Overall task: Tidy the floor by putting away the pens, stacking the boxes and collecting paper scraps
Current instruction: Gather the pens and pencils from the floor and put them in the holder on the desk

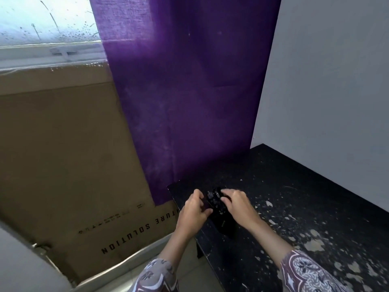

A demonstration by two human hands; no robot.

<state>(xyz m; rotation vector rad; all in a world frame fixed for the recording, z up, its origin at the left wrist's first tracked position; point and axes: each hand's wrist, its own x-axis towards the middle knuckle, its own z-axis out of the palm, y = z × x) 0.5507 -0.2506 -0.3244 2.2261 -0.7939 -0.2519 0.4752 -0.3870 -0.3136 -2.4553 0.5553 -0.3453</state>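
A small black object (219,216), dark and hard to make out, rests near the left corner of a black table (305,197). Both my hands are on it. My left hand (194,209) grips its left side with curled fingers. My right hand (237,204) covers its right side and top. Whether it is a pouch, a case or a box cannot be told. No pens or paper scraps show clearly.
The black tabletop is worn, with pale flaking patches (315,243) across its right half. A purple curtain (185,91) hangs behind the table. A large brown cardboard box (63,154) leans under the window (42,20) at left. A white wall (336,81) closes the right side.
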